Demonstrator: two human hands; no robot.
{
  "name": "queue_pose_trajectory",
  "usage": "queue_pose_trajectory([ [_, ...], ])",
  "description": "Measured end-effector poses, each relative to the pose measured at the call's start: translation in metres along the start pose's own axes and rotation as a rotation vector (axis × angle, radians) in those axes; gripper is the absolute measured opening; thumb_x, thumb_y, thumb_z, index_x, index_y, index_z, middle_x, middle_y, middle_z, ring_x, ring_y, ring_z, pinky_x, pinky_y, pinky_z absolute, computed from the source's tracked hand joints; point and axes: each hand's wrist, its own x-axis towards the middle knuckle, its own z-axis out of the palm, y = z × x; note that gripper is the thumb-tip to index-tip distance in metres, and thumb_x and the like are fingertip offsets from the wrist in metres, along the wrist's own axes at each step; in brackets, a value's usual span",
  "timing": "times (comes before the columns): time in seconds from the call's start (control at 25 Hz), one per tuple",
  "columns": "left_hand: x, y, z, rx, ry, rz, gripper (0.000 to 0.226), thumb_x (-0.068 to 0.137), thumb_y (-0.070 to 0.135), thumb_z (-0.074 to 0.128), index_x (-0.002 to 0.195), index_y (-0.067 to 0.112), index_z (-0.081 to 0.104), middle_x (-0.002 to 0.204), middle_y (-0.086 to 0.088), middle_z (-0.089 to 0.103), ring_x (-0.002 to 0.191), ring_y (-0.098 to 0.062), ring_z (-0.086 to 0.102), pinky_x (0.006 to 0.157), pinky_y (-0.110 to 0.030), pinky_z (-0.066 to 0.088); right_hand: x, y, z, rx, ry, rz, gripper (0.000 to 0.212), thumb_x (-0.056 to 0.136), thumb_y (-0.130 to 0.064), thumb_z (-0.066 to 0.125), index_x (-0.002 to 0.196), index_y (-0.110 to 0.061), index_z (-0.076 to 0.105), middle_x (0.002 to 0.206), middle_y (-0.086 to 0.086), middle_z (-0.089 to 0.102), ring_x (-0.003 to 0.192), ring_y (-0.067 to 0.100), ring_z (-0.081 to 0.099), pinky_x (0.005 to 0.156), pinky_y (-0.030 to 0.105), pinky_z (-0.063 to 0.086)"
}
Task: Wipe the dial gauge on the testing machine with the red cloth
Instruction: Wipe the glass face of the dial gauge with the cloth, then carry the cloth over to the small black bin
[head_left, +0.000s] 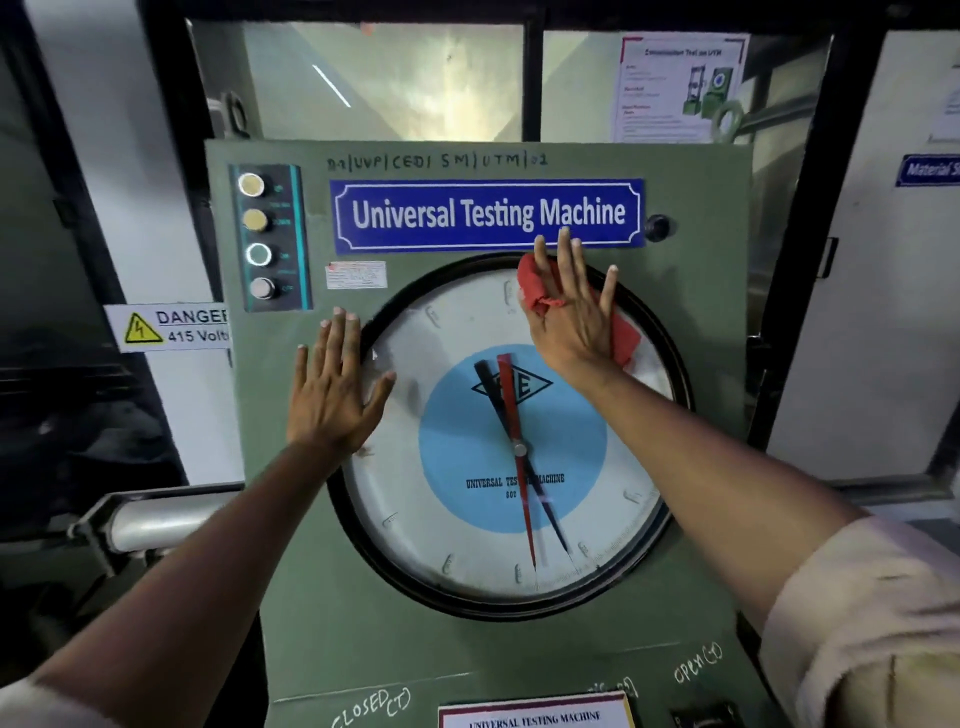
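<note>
A large round dial gauge (467, 519) with a black rim, white face, blue centre and red and black needles fills the green front panel of the testing machine (701, 415). My right hand (571, 317) lies flat, fingers spread, at the gauge's upper right, pressing a red cloth (535, 288) against the glass; cloth shows on both sides of the palm. My left hand (332, 389) rests flat and empty on the gauge's left rim, fingers apart.
A blue "Universal Testing Machine" plate (488, 214) sits just above the gauge. A column of round buttons (260, 236) is at the panel's upper left. A yellow danger sign (169, 327) is further left. A black knob (657, 227) sits right of the plate.
</note>
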Motion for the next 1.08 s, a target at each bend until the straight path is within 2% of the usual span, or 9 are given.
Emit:
queue_pose_trajectory([
  [0.36, -0.066, -0.015, -0.141, 0.18, -0.031, -0.134, 0.104, 0.092, 0.081, 0.016, 0.174, 0.02, 0.001, 0.182, -0.002, -0.003, 0.169, -0.022, -0.001, 0.136, -0.046, 0.0, -0.024, -0.109, -0.075, 0.168, -0.264, -0.266, 0.067, 0.11, -0.061, 0.021, 0.168, -0.042, -0.005, 0.179, -0.006, -0.014, 0.166, 0.014, -0.011, 0.131, 0.063, -0.007],
  [0.48, -0.114, -0.027, -0.197, 0.267, -0.041, -0.215, 0.104, 0.092, 0.083, 0.015, 0.174, 0.02, 0.001, 0.182, -0.001, -0.003, 0.169, -0.02, -0.002, 0.136, -0.046, 0.0, -0.049, -0.167, -0.097, 0.254, -0.338, -0.382, 0.068, 0.108, -0.067, 0.017, 0.169, -0.043, 0.0, 0.18, -0.01, -0.008, 0.166, 0.012, -0.007, 0.131, 0.061, -0.006],
  [0.76, -0.267, -0.098, -0.329, 0.463, -0.068, -0.485, 0.095, 0.102, 0.074, 0.035, 0.174, 0.018, 0.007, 0.182, -0.001, 0.001, 0.169, -0.02, 0.0, 0.136, -0.047, 0.001, -0.14, -0.331, -0.122, 0.489, -0.501, -0.635, 0.066, 0.108, -0.067, 0.023, 0.169, -0.041, 0.017, 0.178, -0.011, 0.018, 0.165, 0.011, 0.008, 0.131, 0.055, 0.003],
  [1.08, -0.476, -0.192, -0.416, 0.61, -0.143, -0.8, 0.097, 0.1, 0.077, 0.033, 0.174, 0.019, 0.009, 0.182, 0.0, 0.002, 0.169, -0.022, 0.002, 0.136, -0.049, 0.002, -0.29, -0.544, -0.14, 0.654, -0.677, -0.902, 0.065, 0.108, -0.066, 0.027, 0.168, -0.039, 0.024, 0.177, -0.013, 0.02, 0.165, 0.008, 0.008, 0.133, 0.055, 0.0],
])
